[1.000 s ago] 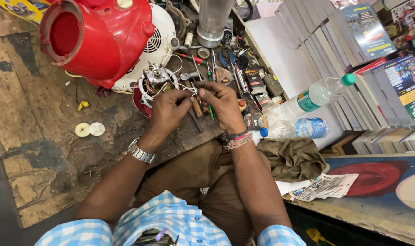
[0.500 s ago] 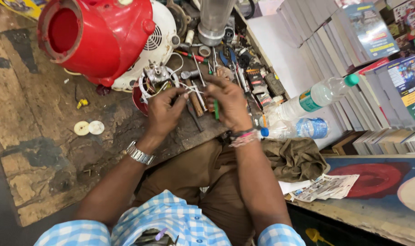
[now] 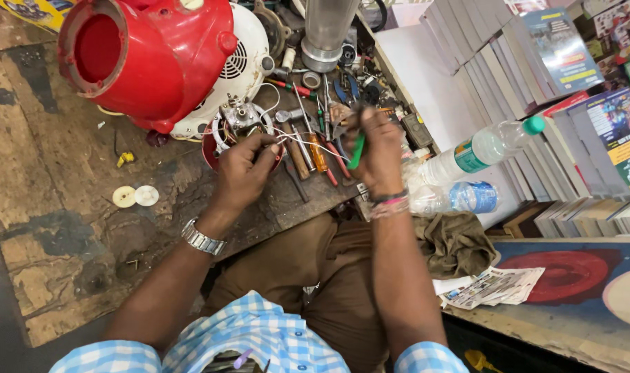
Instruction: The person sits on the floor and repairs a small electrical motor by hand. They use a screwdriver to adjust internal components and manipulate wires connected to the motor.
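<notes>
Head view: hands (image 3: 308, 162) on white wires (image 3: 302, 143)

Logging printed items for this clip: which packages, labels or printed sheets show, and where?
Clear plastic water bottle, right of hands: green cap, white-green label.
Second clear bottle, below it: blue label.
Stacked books, top right: blue glossy cover.
Yellow printed box, top left corner.
Crumpled newspaper sheet, lower right.

A small repair workshop, it seems: a worn, stained wooden bench (image 3: 45, 228) fills the left of the frame, screwdrivers and pliers (image 3: 322, 138) lie scattered at top centre, and a dismantled red blower (image 3: 156, 55) sits upper left beside them.
</notes>
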Demonstrator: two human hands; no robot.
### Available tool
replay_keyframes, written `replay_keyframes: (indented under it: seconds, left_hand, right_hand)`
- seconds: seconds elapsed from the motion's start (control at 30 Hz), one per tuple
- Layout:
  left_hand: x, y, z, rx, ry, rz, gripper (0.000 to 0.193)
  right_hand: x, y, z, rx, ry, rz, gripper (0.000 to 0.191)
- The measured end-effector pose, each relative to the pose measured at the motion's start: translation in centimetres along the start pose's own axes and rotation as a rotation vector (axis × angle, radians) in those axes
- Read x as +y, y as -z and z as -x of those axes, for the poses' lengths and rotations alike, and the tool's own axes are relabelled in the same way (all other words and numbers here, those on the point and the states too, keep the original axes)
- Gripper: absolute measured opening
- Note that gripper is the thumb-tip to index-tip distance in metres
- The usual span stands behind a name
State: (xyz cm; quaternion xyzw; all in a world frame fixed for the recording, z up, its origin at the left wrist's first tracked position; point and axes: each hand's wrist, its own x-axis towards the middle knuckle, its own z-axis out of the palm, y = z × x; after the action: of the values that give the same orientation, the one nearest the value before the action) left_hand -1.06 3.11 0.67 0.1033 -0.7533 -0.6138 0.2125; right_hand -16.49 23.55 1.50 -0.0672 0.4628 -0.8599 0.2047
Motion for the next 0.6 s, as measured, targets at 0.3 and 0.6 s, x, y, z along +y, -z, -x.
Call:
replay_keyframes:
  seconds: [0.3,0.6]
  left_hand:
    - [1.6,1.4,-2.1,-0.133,-0.405,-0.307,0.027]
    - [1.3,3.4,-5.0,-0.358,-0.466,-0.417,0.036]
  right_hand:
    - [1.4,-3.6,3.1,-0.235,0.503,1.169,0.021]
    - [3.3,-4.7,2.9,-0.309,0.775,1.392,0.040]
